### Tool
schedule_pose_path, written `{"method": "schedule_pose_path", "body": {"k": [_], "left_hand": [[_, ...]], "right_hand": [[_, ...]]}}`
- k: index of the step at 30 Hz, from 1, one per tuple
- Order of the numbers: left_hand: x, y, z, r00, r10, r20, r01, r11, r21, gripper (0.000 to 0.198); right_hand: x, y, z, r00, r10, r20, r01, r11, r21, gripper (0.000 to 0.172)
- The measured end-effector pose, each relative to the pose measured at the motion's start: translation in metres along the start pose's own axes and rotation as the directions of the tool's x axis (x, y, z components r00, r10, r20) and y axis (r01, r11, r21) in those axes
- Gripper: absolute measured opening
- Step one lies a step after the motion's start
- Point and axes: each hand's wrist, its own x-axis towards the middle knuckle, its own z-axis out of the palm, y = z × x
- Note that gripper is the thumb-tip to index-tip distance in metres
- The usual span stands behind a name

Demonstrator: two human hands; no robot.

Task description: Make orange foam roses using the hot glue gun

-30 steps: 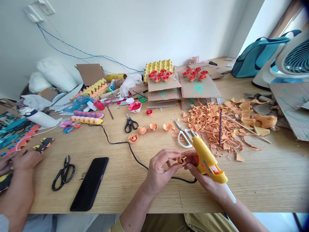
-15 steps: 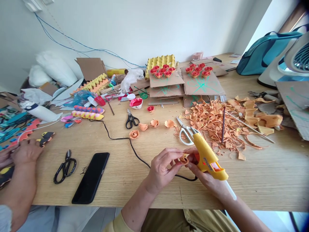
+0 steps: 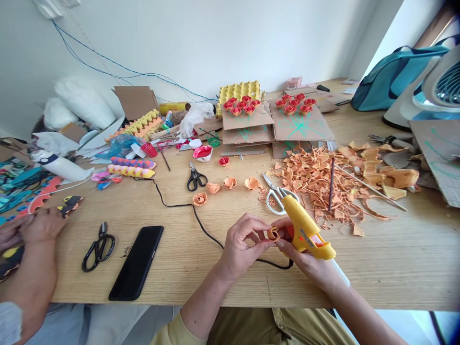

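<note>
Curled orange flower (image 3: 273, 234), one, pinched between left hand (image 3: 240, 247) and right hand (image 3: 306, 265); yellow glue gun (image 3: 304, 224), one, gripped in latter.

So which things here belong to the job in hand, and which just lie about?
Likely the job: rolled orange piece between left hand and right hand; yellow glue gun; orange flowers; orange scraps.
Apparently lying about: black phone; teal bag; fan.

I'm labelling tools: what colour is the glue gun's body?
The glue gun has a yellow body; it shows best in the head view.
</note>
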Motion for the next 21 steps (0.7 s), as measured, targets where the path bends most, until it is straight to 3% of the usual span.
{"method": "schedule_pose_path", "body": {"k": [5,12,17,21], "left_hand": [[-0.001,-0.002,0.002,0.993,-0.114,0.008,0.114,0.989,-0.099,0.021],[-0.002,-0.003,0.003,0.952,-0.29,0.102,0.305,0.929,-0.21,0.032],[-0.002,0.0,0.0,0.957,-0.274,0.095,0.289,0.927,-0.24,0.044],[-0.002,0.001,-0.004,0.983,-0.172,0.058,0.18,0.957,-0.225,0.029]], "right_hand": [[0.0,-0.003,0.0,1.0,0.007,0.008,-0.007,1.0,0.015,0.025],[0.002,0.002,-0.002,0.999,0.021,-0.034,-0.018,0.994,0.111,0.027],[0.0,0.014,-0.005,0.998,0.051,-0.039,-0.04,0.97,0.238,0.026],[-0.001,0.022,-0.006,0.996,0.078,-0.038,-0.06,0.935,0.349,0.025]]}}
